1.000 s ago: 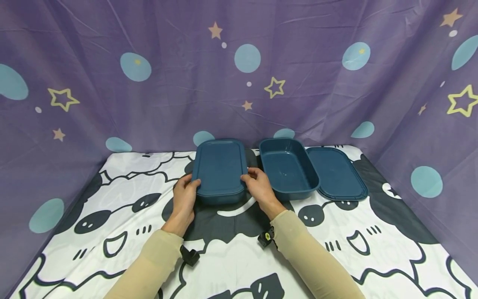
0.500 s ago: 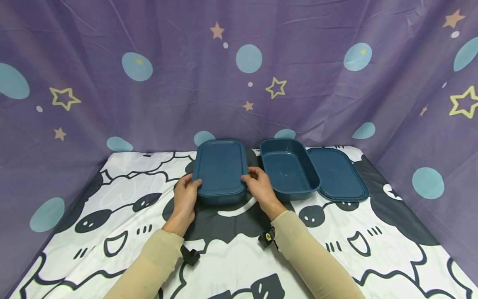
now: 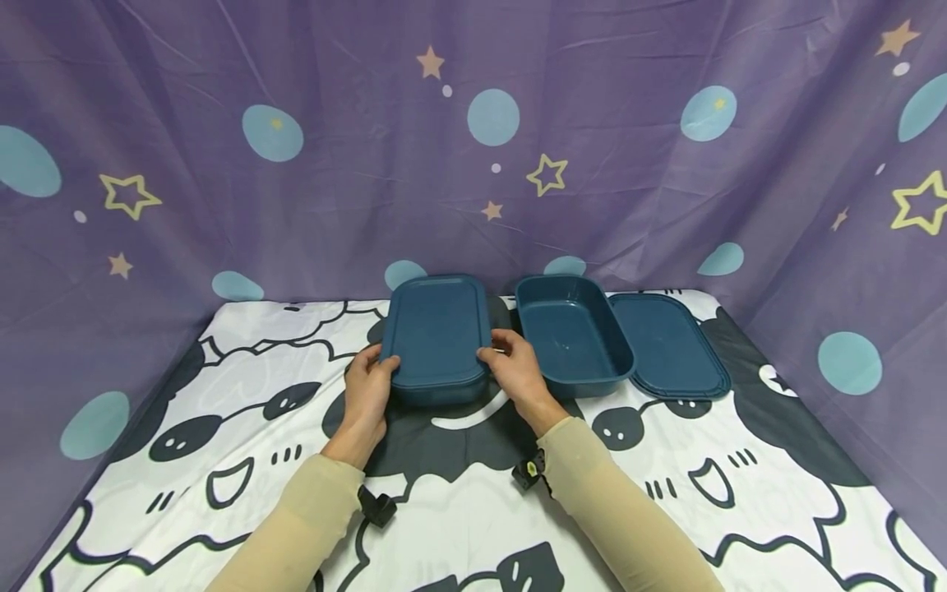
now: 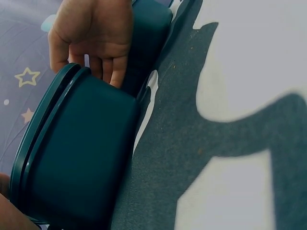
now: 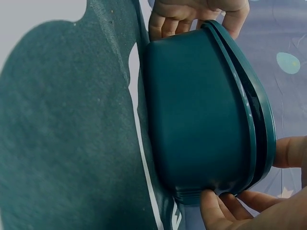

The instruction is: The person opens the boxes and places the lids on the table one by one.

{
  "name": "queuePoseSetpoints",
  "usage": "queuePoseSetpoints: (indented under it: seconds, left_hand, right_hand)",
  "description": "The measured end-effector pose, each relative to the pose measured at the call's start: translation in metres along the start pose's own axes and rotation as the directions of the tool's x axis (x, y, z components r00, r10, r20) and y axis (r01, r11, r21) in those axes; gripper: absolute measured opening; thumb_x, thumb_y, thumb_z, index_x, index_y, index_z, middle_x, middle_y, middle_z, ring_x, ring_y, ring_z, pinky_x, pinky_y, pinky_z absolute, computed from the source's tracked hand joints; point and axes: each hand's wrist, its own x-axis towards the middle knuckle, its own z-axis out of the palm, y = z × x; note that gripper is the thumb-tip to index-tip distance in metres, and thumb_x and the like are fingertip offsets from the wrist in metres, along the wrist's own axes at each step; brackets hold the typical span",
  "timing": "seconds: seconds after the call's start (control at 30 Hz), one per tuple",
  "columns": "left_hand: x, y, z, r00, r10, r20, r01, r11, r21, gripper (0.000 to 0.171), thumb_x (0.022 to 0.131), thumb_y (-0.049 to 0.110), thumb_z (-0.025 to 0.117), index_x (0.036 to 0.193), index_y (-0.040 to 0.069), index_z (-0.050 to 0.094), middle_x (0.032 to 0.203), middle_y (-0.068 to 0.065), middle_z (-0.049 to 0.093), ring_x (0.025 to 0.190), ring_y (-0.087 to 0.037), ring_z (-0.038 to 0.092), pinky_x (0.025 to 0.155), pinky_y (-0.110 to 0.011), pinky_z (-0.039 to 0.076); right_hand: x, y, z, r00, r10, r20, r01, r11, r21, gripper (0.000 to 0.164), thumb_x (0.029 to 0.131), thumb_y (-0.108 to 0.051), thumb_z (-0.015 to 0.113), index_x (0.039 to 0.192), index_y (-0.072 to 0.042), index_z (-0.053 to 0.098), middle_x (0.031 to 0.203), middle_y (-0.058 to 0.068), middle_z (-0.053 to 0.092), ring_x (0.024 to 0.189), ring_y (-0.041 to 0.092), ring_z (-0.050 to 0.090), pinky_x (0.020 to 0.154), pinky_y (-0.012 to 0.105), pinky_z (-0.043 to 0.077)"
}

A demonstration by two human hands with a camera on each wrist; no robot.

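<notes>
1. The lidded box [image 3: 438, 396], dark blue, rectangular with rounded corners and plastic-looking, sits in front of the person on the desk's cloth, near its far edge.
2. Its top is covered by a fitted lid [image 3: 439, 329] of the same blue, with a raised border line around a smooth flat panel. In the right wrist view a narrow dark gap shows between the lid's edge and the box's rim along the near end.
3. The left hand [image 3: 367, 390] grips the lidded box at its left side near the front corner, thumb on the lid's edge, fingers bent against the side below.
4. The right hand [image 3: 517, 375] grips the opposite side in the same way, thumb on the lid's edge and fingers curled beneath the rim.
5. Just right of that hand stands an uncovered blue rectangular plastic-looking box [image 3: 588, 388], upright, its smooth inner floor in sight.
6. Beside that, further right, a flat blue rounded-corner cover [image 3: 669, 341] lies on the cloth, close against the uncovered box.
7. Beige long sleeves [image 3: 614, 501] cover both arms; a small black wrist device [image 3: 377, 506] shows at the left wrist, and another black device [image 3: 525, 474] at the right carries a yellow mark too small to read.
8. The white cloth [image 3: 459, 514] is printed with black-outlined cartoon faces in dark glasses.
9. Behind hangs a purple fabric curtain [image 3: 607, 90] printed with stars, pale blue ovals and white dots.
</notes>
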Motion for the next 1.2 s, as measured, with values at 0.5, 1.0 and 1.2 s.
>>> queuePoseSetpoints:
  seconds: [0.5, 1.0, 1.2]
  left_hand:
    - [0.0004, 0.0006, 0.001, 1.0, 0.001, -0.001, -0.001, 1.0, -0.002, 0.048, 0.091, 0.012, 0.056, 0.136, -0.001, 0.045, 0.128, -0.018, 0.052, 0.114, -0.026, 0.049, 0.098, -0.037, 0.037]
    - [-0.0008, 0.0008, 0.0002, 1.0, 0.006, -0.004, -0.006, 1.0, 0.026, 0.046, 0.091, 0.013, 0.056, 0.134, -0.001, 0.047, 0.127, -0.018, 0.053, 0.114, -0.026, 0.049, 0.099, -0.038, 0.037]
    - [-0.0003, 0.0004, 0.0, 1.0, 0.022, -0.008, -0.022, 0.999, 0.042, 0.048, 0.091, 0.013, 0.056, 0.135, -0.002, 0.046, 0.128, -0.019, 0.051, 0.116, -0.027, 0.047, 0.099, -0.038, 0.036]
  right_hand:
    - [-0.0029, -0.0052, -0.0018, 0.998, -0.059, -0.007, 0.058, 0.993, -0.107, 0.051, 0.087, -0.014, 0.066, 0.132, 0.003, 0.052, 0.127, 0.018, 0.05, 0.111, 0.029, 0.053, 0.091, 0.042, 0.047]
    - [-0.0033, -0.0067, -0.0016, 0.998, -0.052, -0.021, 0.051, 0.996, -0.076, 0.049, 0.087, -0.01, 0.066, 0.132, 0.003, 0.051, 0.105, 0.011, 0.056, 0.099, 0.023, 0.051, 0.084, 0.036, 0.046]
    - [-0.0034, -0.0078, -0.0021, 0.999, -0.043, -0.033, 0.041, 0.997, -0.061, 0.048, 0.087, -0.009, 0.066, 0.131, 0.003, 0.053, 0.106, 0.012, 0.057, 0.1, 0.023, 0.051, 0.085, 0.037, 0.046]
